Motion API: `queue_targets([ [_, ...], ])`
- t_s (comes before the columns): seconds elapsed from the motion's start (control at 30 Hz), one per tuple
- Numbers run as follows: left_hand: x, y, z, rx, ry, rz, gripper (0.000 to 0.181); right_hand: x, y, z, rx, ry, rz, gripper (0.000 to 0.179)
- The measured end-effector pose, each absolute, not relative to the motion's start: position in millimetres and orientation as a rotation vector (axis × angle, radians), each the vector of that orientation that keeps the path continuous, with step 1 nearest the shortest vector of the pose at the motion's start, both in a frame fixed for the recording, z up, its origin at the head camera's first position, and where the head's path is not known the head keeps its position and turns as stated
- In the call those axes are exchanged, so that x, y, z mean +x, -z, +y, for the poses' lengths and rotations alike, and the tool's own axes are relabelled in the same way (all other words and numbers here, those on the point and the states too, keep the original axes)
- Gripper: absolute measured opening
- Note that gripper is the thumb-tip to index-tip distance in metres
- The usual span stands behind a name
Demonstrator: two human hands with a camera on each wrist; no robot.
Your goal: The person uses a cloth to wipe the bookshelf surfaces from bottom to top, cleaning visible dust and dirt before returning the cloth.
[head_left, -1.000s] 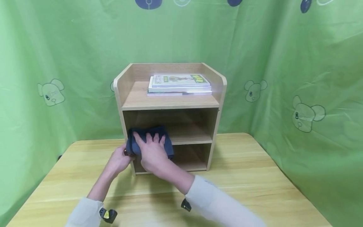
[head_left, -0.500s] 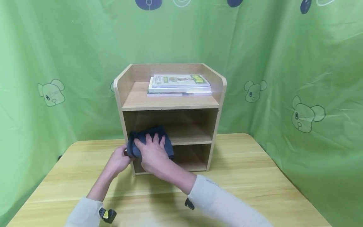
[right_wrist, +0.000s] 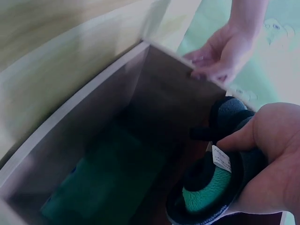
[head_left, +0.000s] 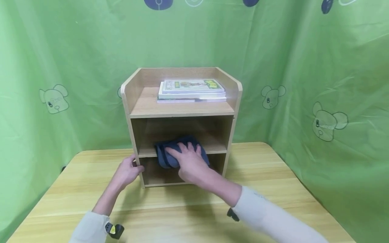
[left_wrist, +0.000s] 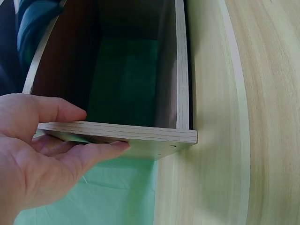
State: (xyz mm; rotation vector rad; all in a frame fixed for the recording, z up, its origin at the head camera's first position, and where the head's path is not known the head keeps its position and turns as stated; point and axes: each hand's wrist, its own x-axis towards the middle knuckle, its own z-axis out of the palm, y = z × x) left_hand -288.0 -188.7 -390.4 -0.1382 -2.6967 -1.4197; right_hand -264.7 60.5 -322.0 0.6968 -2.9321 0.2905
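Note:
A dark blue cloth (head_left: 163,158) with black edging is draped over the front edge of the middle board (head_left: 147,152) of a small wooden shelf unit (head_left: 182,108). My right hand (head_left: 194,167) holds the cloth against that edge, fingers spread over its top. A white label (right_wrist: 221,158) and a green fluffy patch of the cloth show in the right wrist view. With my left hand (head_left: 126,172) I grip the unit's left side panel (left_wrist: 117,131), thumb on the inner face and fingers outside.
Several stacked books (head_left: 191,91) lie on the unit's top board. The unit stands on a light wooden table (head_left: 91,189). A green curtain (head_left: 91,67) with animal drawings surrounds the table at the back and sides.
My right hand has slid rightward along the middle board with the cloth, away from the left side panel. The left hand keeps its grip in the same place.

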Motion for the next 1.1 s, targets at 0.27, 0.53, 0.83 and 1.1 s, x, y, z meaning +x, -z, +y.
queue_targets([
  [0.27,-286,389,-189,-0.125,1.415,-2.715,0.047,-275,315,109,0.615,-0.290,-2.915,0.088],
  [0.53,-286,390,-189,-0.134,1.423,-2.711,0.050,-274,313,130,0.562,-0.226,-2.912,0.081],
  [0.83,-285,388,-187,-0.122,1.451,-2.713,0.052,-273,318,97,0.479,-0.283,-2.891,0.079],
  [1.1,-284,388,-186,-0.107,1.440,-2.712,0.050,-271,319,39,0.496,-0.192,-2.917,0.079],
])
